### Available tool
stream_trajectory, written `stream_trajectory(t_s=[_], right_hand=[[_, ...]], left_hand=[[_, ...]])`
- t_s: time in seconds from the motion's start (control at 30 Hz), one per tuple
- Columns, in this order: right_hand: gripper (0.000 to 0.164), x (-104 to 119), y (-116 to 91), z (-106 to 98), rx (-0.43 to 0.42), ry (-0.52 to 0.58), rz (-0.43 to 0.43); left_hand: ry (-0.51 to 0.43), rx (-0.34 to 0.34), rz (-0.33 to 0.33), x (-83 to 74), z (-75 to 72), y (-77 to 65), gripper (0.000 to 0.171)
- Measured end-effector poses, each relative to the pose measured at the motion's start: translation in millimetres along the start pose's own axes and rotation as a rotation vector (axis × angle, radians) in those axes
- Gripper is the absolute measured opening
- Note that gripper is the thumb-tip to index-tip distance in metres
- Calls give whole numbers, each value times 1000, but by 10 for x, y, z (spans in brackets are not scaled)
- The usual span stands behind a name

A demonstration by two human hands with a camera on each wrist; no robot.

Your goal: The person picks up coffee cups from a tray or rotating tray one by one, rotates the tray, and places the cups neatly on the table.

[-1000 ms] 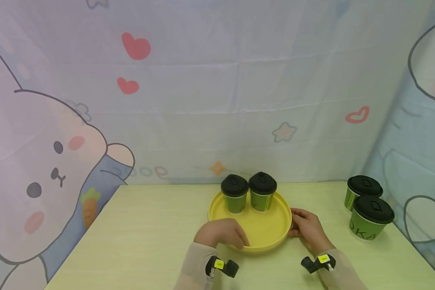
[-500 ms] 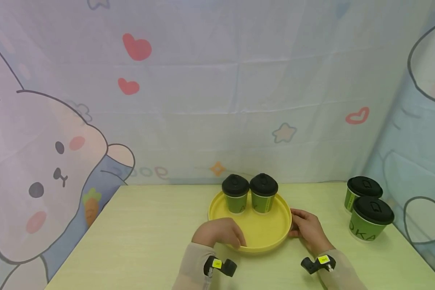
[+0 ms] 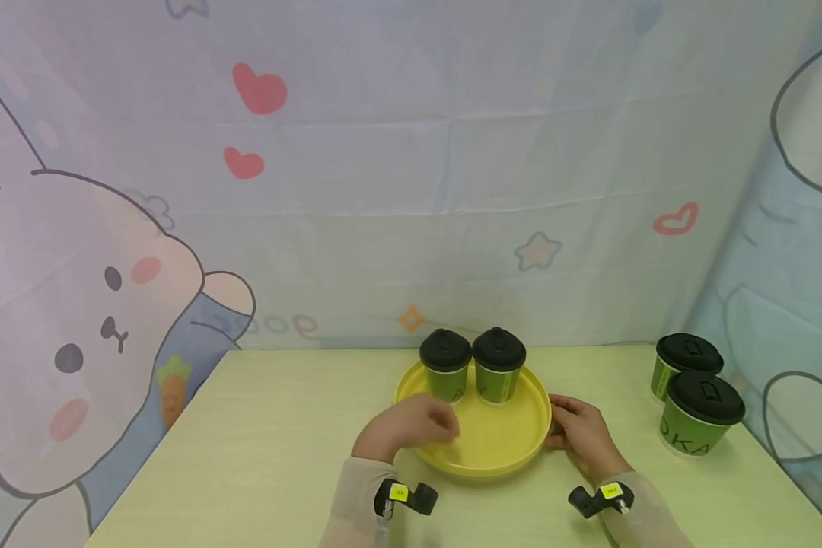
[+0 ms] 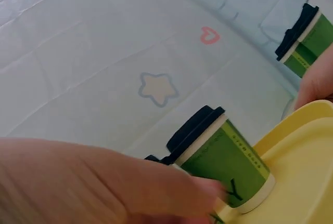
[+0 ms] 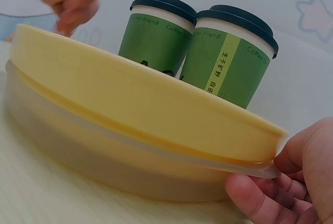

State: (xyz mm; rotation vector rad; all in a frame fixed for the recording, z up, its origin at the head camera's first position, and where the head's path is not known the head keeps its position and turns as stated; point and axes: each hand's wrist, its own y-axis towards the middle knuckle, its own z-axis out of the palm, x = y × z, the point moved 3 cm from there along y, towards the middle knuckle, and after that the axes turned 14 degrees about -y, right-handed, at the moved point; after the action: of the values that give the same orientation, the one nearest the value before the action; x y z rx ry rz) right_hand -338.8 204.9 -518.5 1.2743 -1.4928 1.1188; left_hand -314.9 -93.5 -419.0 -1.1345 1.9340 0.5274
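A round yellow tray (image 3: 496, 438) with a raised rim holds two green paper cups with black lids, a left cup (image 3: 447, 377) and a right cup (image 3: 497, 377). Both stand upright near its far side. Beneath the yellow rim, a paler, translucent lower part (image 5: 104, 156) shows in the right wrist view. My right hand (image 3: 585, 435) pinches the tray's right edge, thumb and fingers at the lip. Over the tray's left front part is my left hand (image 3: 411, 425), its fingers loosely curled, bunched downward and holding nothing. It blurs slightly and hides part of the left rim.
At the table's right edge stand two more green lidded cups, a front cup (image 3: 700, 415) partly covering a rear cup (image 3: 664, 373). A printed cloth (image 3: 383, 190) hangs behind the pale wooden table (image 3: 267, 457).
My left hand has let go of the tray's front rim and moved up and slightly left. My right hand keeps its grip, and the tray and cups stay in place.
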Motion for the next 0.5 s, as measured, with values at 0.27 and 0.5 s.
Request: stream_trajectory(t_s=[0.27, 0.5], right_hand=[[41, -10, 8, -1, -4, 9, -6], [40, -7, 9, -9, -4, 9, -5]], left_hand=[[-142, -597, -40, 420, -257, 43, 29], [-311, -700, -80, 901, -122, 195, 50]])
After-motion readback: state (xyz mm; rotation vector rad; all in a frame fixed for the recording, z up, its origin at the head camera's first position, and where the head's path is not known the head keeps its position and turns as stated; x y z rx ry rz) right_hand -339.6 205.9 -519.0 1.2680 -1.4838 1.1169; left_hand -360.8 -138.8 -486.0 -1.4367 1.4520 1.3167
